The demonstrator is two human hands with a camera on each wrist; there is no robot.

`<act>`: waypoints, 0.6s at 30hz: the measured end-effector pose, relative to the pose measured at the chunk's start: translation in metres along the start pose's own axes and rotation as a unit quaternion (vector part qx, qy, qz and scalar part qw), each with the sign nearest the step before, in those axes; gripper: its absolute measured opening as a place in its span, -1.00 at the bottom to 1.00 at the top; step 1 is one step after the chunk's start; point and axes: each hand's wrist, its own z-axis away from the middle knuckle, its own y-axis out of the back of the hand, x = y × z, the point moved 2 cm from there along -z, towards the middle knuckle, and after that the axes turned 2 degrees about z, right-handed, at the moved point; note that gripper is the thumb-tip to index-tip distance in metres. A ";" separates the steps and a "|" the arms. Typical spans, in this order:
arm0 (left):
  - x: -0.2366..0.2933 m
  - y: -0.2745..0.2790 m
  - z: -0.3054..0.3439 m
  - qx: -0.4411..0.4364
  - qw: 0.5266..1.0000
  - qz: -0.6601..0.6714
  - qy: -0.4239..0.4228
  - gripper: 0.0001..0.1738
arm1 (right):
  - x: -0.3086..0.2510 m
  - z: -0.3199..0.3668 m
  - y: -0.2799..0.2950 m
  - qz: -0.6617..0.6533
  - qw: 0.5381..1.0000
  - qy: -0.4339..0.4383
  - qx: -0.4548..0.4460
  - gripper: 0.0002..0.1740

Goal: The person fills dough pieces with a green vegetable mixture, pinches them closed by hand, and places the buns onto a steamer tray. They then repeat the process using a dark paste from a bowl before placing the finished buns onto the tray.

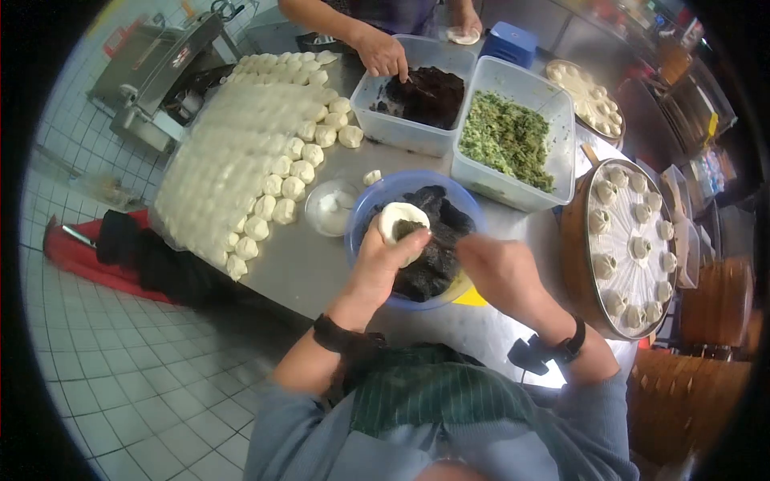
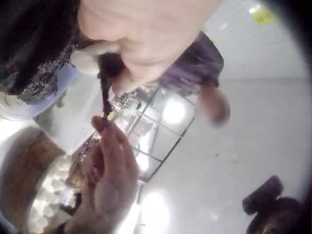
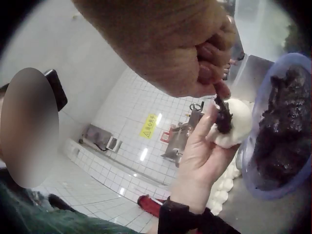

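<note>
So, nearest of all, a green striped apron is being worn over grey sleeves, and just beyond it the work is being done with both hands. A round of white dough is being held in the left grip, fingers and thumb curled about it, right over the blue bowl. Dark filling is being carried in its middle. And at the right grip, fingers curled in, a thin dark strip is being pinched, its far end being pressed to the dough; whether a tool is being hidden under that coating cannot be told.

Below, more dark paste is being contained in the bowl, which is being supported by a steel tabletop. Off to the right, pleated buns are being held in a round steamer. Over on the left, rows of dough pieces are being partly covered by a clear sheet.

Farther back, chopped green filling is being kept in one tub, dark filling in another, and into that one another person's hand is being dipped, while a pale round is being held in the other hand.
</note>
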 end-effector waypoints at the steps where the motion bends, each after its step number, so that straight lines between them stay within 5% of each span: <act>1: -0.003 -0.002 0.000 0.009 0.999 -0.044 -0.025 -0.67 | 0.000 0.000 -0.001 0.003 1.000 0.022 0.012 -0.89; 5: -0.010 -0.002 0.004 0.039 0.997 -0.040 -0.044 -0.62 | -0.003 0.001 -0.001 -0.005 1.000 0.009 0.011 -0.89; 7: -0.014 0.008 0.003 0.064 0.966 -0.222 -0.120 -0.61 | -0.001 -0.001 -0.002 -0.023 0.999 0.024 -0.002 -0.90; 11: -0.004 0.004 0.014 0.080 0.952 -0.254 -0.153 -0.61 | -0.012 -0.002 0.010 -0.006 1.000 0.021 -0.022 -0.90; 13: -0.001 0.007 0.015 0.094 0.889 -0.364 -0.263 -0.59 | -0.016 -0.002 0.013 0.032 0.999 0.025 -0.018 -0.91; 16: 0.002 0.014 0.013 0.165 0.885 -0.354 -0.253 -0.59 | -0.015 -0.002 0.010 0.074 0.997 0.032 0.007 -0.91; 18: -0.004 0.039 0.006 0.178 0.943 -0.208 -0.189 -0.63 | -0.006 -0.003 0.008 0.146 0.989 0.030 0.003 -0.91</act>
